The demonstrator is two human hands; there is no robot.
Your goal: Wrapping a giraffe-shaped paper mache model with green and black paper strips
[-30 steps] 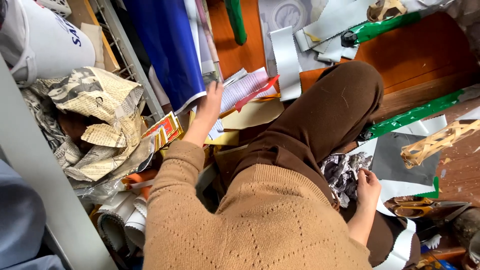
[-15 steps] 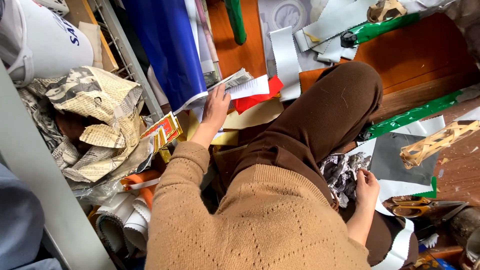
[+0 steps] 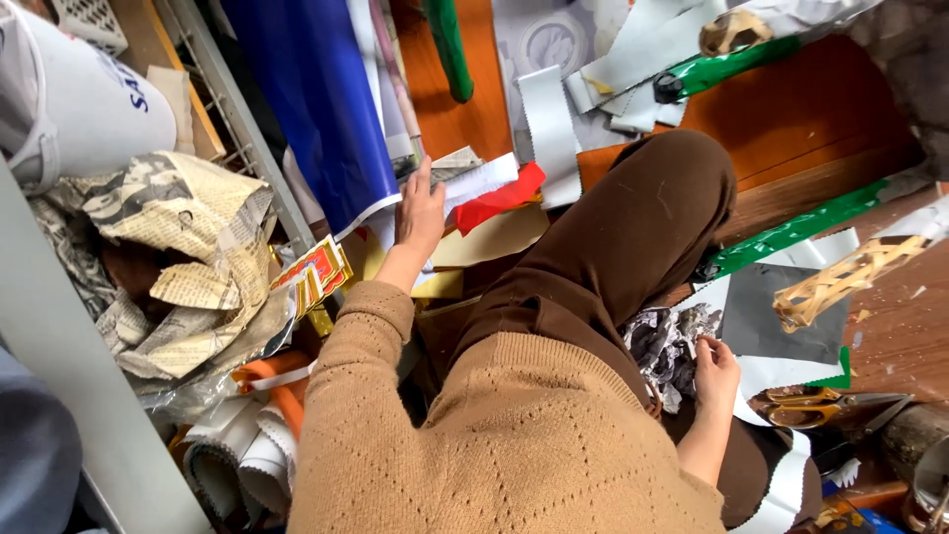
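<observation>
My left hand (image 3: 420, 213) reaches forward past my brown-trousered knee (image 3: 643, 227). Its fingers grip the edge of some white paper sheets (image 3: 476, 178) lying over a red paper scrap (image 3: 502, 198) and a tan card (image 3: 494, 237). A hanging blue sheet (image 3: 316, 99) sits just left of that hand. My right hand (image 3: 717, 374) rests low beside my hip, fingers curled on a crumpled black-and-white patterned paper (image 3: 664, 341). My tan knitted sleeve (image 3: 356, 366) covers the left arm.
Crumpled newspaper (image 3: 178, 247) and a white bag (image 3: 79, 99) lie at the left by a wire rack (image 3: 227, 129). White paper rolls (image 3: 237, 455) lie at lower left. Green foil strips (image 3: 801, 232), a grey sheet (image 3: 771, 311), a woven strip (image 3: 850, 277) and orange-handled scissors (image 3: 801, 405) lie on the right.
My left hand has pulled the white sheets down and flattened them toward the red scrap, shifting slightly right. My right hand has stayed on the crumpled paper.
</observation>
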